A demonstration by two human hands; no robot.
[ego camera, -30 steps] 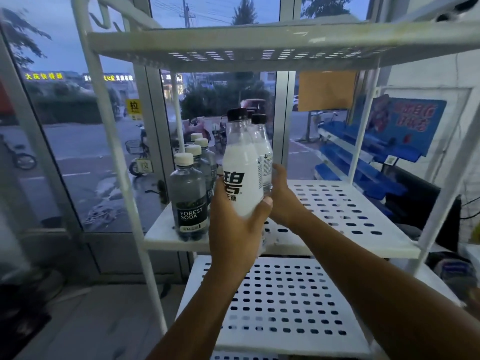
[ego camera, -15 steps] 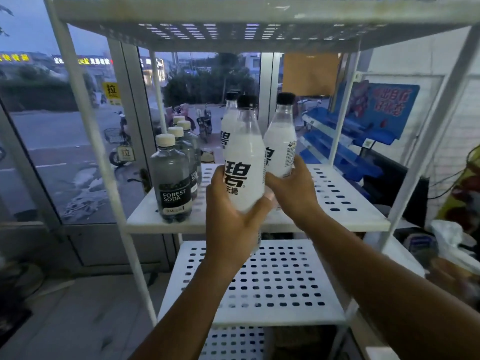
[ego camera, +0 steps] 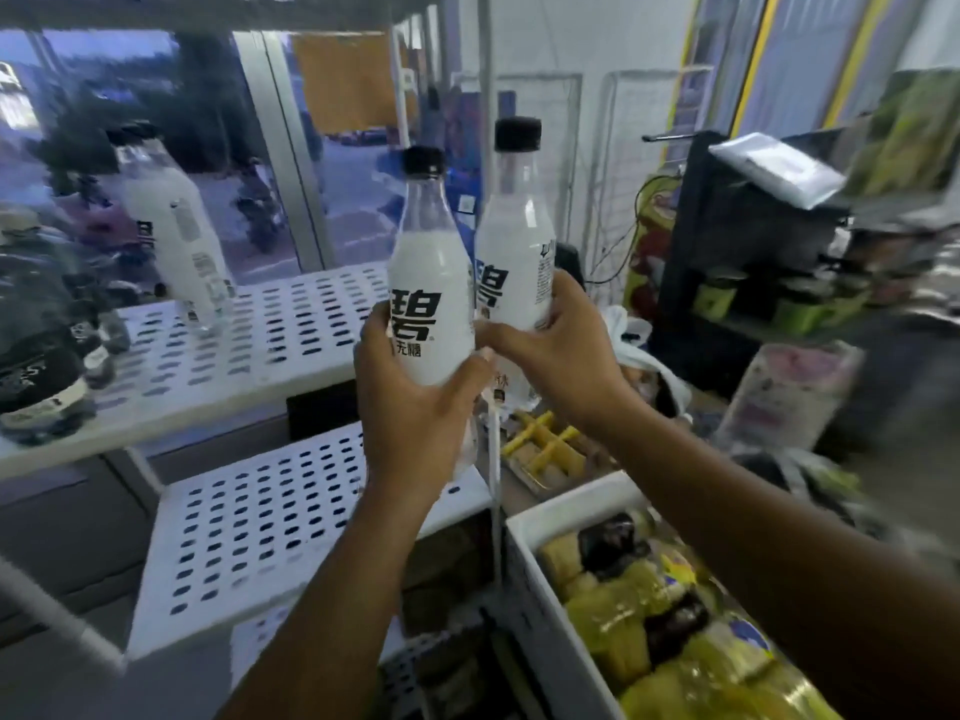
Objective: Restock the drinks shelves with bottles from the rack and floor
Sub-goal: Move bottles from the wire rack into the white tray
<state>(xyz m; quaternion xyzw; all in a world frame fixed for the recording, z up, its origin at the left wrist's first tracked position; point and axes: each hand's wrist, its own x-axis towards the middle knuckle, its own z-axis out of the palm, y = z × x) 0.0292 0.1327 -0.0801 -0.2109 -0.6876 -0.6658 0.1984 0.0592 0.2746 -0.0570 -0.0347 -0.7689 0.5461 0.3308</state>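
The left hand [ego camera: 415, 407] gripped a white bottle [ego camera: 431, 252] whose front bore one large black character, 碧, with the smaller 无糖 printed just under it. The second white bottle [ego camera: 514, 241], gripped by the right hand [ego camera: 556, 350], showed the same big 碧, its left part cut off by the first bottle; the small print lower down was too blurred to read. A third white bottle [ego camera: 171, 226], toward the back of the upper shelf [ego camera: 270, 345], carried a smeared black mark. Labels on the dark bottles [ego camera: 36, 376] at that shelf's left edge were illegible.

Left hand [ego camera: 415, 413] and right hand [ego camera: 563, 350] raised close together, each curled in a grip, forearms extended.
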